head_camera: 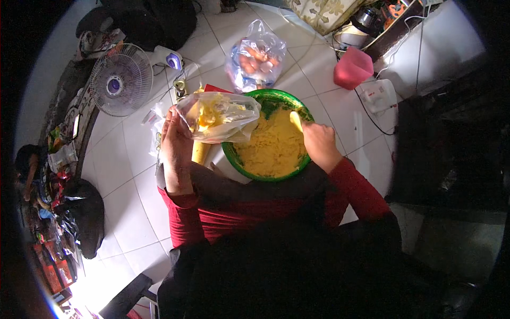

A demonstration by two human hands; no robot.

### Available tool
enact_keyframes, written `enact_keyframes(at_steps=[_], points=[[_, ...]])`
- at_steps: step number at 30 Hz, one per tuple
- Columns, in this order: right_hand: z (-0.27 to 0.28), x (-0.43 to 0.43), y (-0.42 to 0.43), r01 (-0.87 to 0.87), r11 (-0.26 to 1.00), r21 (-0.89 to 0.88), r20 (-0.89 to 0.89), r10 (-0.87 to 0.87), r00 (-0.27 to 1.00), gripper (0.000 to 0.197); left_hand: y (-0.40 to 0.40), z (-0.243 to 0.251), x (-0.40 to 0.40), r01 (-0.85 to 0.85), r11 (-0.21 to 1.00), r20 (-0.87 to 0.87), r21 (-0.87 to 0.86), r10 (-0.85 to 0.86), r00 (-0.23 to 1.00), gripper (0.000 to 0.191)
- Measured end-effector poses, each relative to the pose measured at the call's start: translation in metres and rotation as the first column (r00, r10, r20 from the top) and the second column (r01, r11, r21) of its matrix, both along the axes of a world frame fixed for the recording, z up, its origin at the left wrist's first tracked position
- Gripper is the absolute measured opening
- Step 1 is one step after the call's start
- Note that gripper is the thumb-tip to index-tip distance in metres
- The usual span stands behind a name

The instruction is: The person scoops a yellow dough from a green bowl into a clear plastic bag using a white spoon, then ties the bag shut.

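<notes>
A clear plastic bag (223, 115) with a soft yellow substance smeared inside is held by my left hand (174, 133), its far end reaching over the left rim of a green basin (279, 176). Crumbly yellow dough (271, 147) fills much of that basin. Over the basin's right side, my right hand (322, 140) grips a pale yellow utensil (295, 121), whose shape is partly hidden by the fingers. Below the bag, a yellow cylindrical thing (200, 153) stands or lies on the floor, mostly covered from view.
Beyond the basin sits a tied plastic bag of eggs (259, 60). A desk fan (119, 81) and a power strip (180, 90) are at the left. Toward the right are a pink container (352, 68), a white plastic container (379, 96) and a dark cable on the tiled floor (318, 79).
</notes>
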State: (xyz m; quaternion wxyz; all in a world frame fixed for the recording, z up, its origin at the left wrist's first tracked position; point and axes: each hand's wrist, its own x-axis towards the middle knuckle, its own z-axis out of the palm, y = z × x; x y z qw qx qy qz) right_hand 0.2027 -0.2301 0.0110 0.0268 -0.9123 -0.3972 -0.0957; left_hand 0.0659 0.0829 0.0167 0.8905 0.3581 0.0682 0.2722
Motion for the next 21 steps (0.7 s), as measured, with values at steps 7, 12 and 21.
enact_keyframes(at_steps=[7, 12, 21], points=[[-0.066, 0.039, 0.015, 0.098, 0.993, -0.060, -0.259, -0.110, 0.960, 0.010, 0.006, -0.004, 0.004, 0.023, 1.000, -0.003, -0.008, -0.023, 1.000, 0.032], [-0.089, 0.045, 0.013, 0.324, 0.926, 0.192, -0.364, -0.239, 0.900, 0.014, 0.012, -0.009, 0.007, 0.008, 0.998, -0.003, -0.066, -0.008, 1.000, 0.033], [-0.115, 0.048, 0.030, 0.365, 0.899, 0.241, -0.537, -0.190, 0.822, 0.023, 0.021, -0.016, 0.016, -0.035, 0.997, 0.010, -0.076, 0.036, 0.999, 0.035]])
